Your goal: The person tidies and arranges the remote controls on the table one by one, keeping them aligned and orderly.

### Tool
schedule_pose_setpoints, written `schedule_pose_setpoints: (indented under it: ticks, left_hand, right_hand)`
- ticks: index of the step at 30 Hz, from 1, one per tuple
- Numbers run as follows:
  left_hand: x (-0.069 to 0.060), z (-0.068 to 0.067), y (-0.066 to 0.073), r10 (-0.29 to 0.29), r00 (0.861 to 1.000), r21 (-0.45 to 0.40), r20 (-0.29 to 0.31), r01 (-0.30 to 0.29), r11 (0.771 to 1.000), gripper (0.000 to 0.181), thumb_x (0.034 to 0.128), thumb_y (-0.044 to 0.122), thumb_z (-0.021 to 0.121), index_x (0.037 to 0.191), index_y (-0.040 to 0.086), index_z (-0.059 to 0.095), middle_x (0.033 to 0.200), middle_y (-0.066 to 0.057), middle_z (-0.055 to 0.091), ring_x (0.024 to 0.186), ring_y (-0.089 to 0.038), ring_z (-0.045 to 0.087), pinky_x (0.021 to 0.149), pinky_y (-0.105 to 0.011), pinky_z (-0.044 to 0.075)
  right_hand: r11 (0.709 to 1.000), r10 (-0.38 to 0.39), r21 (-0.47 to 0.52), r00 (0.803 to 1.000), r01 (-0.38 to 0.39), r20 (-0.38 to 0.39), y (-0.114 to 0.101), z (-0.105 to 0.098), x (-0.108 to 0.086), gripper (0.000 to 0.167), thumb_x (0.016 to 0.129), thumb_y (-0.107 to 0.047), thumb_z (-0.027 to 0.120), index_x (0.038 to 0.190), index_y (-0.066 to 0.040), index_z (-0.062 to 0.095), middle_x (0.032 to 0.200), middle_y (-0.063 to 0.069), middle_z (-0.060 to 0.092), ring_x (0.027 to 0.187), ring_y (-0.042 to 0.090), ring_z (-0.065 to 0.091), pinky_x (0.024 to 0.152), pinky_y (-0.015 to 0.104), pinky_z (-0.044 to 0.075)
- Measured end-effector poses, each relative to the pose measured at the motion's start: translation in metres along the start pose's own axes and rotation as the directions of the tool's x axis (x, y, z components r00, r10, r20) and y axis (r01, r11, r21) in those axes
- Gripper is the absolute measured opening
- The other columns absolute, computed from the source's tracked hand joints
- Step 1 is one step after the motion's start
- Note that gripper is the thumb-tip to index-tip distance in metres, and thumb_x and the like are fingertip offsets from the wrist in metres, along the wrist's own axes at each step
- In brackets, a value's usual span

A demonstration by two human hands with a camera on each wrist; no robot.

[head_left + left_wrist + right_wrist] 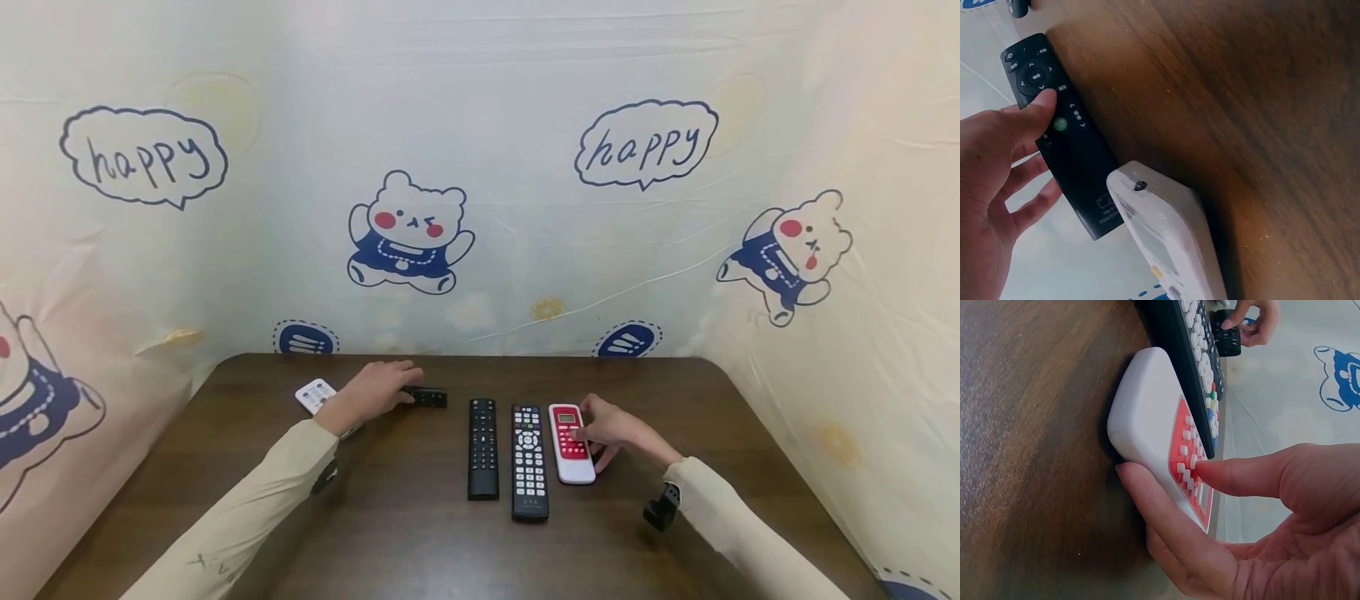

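My left hand (371,392) holds a short black remote control (1075,165) near the back left of the table, its thumb on the buttons and its other fingers at the far edge. A white remote control (312,393) lies by that wrist, partly hidden by the forearm. On the right, my right hand (611,423) grips a red and white remote control (1144,394) by its side edge, thumb on the button face and fingers along the side. That remote appears to rest on the table, beside a long black remote control (530,475) with white buttons.
Another slim black remote control (483,450) lies lengthwise in the middle of the brown table (420,533). A printed cloth (525,275) with bears hangs behind the back edge and along both sides. Dark wrist cameras (662,507) sit at the cuffs.
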State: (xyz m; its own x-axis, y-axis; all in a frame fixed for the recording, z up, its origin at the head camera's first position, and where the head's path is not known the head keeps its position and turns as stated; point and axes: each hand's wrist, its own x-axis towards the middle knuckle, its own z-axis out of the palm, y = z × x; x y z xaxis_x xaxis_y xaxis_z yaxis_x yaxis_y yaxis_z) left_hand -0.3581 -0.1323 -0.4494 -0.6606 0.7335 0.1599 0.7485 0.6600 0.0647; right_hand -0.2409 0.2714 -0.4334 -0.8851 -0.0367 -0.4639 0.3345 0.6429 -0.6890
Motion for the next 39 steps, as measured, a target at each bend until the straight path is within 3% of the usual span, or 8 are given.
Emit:
schedule_pose_setpoints:
  ticks: [8, 14, 19, 23, 27, 30, 34, 39]
  left_hand:
    - [0.001, -0.008, 0.010, -0.017, 1.000, 0.006, -0.003, 0.017, 1.000, 0.035, 0.0909, 0.009, 0.082, 0.124, 0.010, 0.070, 0.114, -0.008, 0.075, 0.098, -0.023, 0.072, 0.091, -0.042, 0.062]
    - [0.005, -0.013, 0.014, -0.071, 0.997, -0.072, -0.021, 0.069, 0.995, 0.039, 0.0915, 0.006, 0.081, 0.128, 0.011, 0.070, 0.119, -0.009, 0.074, 0.108, -0.026, 0.072, 0.098, -0.044, 0.060]
    - [0.009, -0.017, 0.015, -0.070, 0.995, -0.111, -0.072, 0.061, 0.992, 0.042, 0.0929, 0.008, 0.080, 0.133, 0.014, 0.070, 0.126, -0.006, 0.073, 0.114, -0.026, 0.071, 0.102, -0.045, 0.058]
    - [0.009, -0.019, 0.016, -0.079, 0.989, -0.143, -0.123, 0.061, 0.988, 0.040, 0.0934, 0.011, 0.080, 0.132, 0.015, 0.071, 0.125, -0.004, 0.074, 0.112, -0.024, 0.071, 0.099, -0.045, 0.059]
    - [0.008, -0.022, 0.018, -0.137, 0.983, -0.223, -0.120, 0.108, 0.969, 0.038, 0.0947, 0.016, 0.080, 0.132, 0.016, 0.071, 0.126, -0.004, 0.074, 0.108, -0.023, 0.071, 0.097, -0.045, 0.059]
    - [0.007, -0.024, 0.020, -0.185, 0.977, -0.301, -0.103, 0.147, 0.942, 0.040, 0.0948, 0.017, 0.080, 0.133, 0.015, 0.070, 0.128, -0.006, 0.073, 0.109, -0.024, 0.071, 0.096, -0.046, 0.060]
    - [0.007, -0.026, 0.020, -0.247, 0.966, -0.435, -0.082, 0.188, 0.881, 0.043, 0.0949, 0.017, 0.079, 0.136, 0.014, 0.067, 0.128, -0.009, 0.072, 0.110, -0.026, 0.071, 0.096, -0.047, 0.060]
    - [0.008, -0.029, 0.018, -0.313, 0.949, -0.647, -0.023, 0.225, 0.729, 0.049, 0.0955, 0.015, 0.077, 0.142, 0.014, 0.062, 0.123, -0.015, 0.070, 0.099, -0.027, 0.072, 0.078, -0.043, 0.064]
  right_hand:
    - [1.000, 0.002, 0.013, 1.000, -0.002, 0.009, 0.001, 0.000, 0.000, 0.055, 0.101, -0.002, 0.065, 0.145, 0.004, 0.033, 0.114, 0.030, 0.057, 0.089, 0.035, 0.071, 0.064, 0.042, 0.066]
    - [1.000, 0.005, 0.006, 1.000, -0.005, 0.013, -0.002, -0.001, 0.000, 0.056, 0.101, -0.002, 0.065, 0.146, 0.003, 0.033, 0.116, 0.030, 0.056, 0.090, 0.035, 0.071, 0.065, 0.042, 0.066]
    - [1.000, 0.022, 0.012, 1.000, -0.022, 0.017, -0.003, -0.001, -0.002, 0.056, 0.101, -0.003, 0.065, 0.147, 0.002, 0.032, 0.118, 0.031, 0.054, 0.092, 0.036, 0.070, 0.065, 0.042, 0.066]
    - [1.000, 0.018, 0.002, 1.000, -0.018, 0.012, -0.004, -0.001, -0.003, 0.057, 0.100, -0.002, 0.066, 0.146, 0.003, 0.032, 0.118, 0.031, 0.054, 0.092, 0.037, 0.069, 0.066, 0.043, 0.066]
    - [1.000, 0.017, -0.002, 1.000, -0.017, 0.013, -0.004, -0.001, -0.003, 0.057, 0.099, -0.002, 0.066, 0.146, 0.002, 0.033, 0.116, 0.031, 0.054, 0.091, 0.037, 0.069, 0.066, 0.043, 0.066]
    - [1.000, 0.013, -0.004, 1.000, -0.012, 0.012, -0.003, 0.000, -0.002, 0.056, 0.100, -0.002, 0.066, 0.145, 0.001, 0.034, 0.115, 0.029, 0.055, 0.090, 0.036, 0.069, 0.065, 0.043, 0.066]
    - [1.000, -0.003, -0.013, 1.000, 0.003, 0.019, -0.001, -0.001, 0.001, 0.054, 0.100, -0.002, 0.065, 0.144, 0.001, 0.034, 0.114, 0.030, 0.055, 0.091, 0.036, 0.069, 0.064, 0.043, 0.066]
    - [1.000, -0.004, -0.025, 1.000, 0.005, 0.025, 0.001, -0.001, 0.003, 0.053, 0.101, -0.002, 0.064, 0.145, 0.002, 0.034, 0.114, 0.030, 0.055, 0.093, 0.036, 0.069, 0.064, 0.042, 0.066]
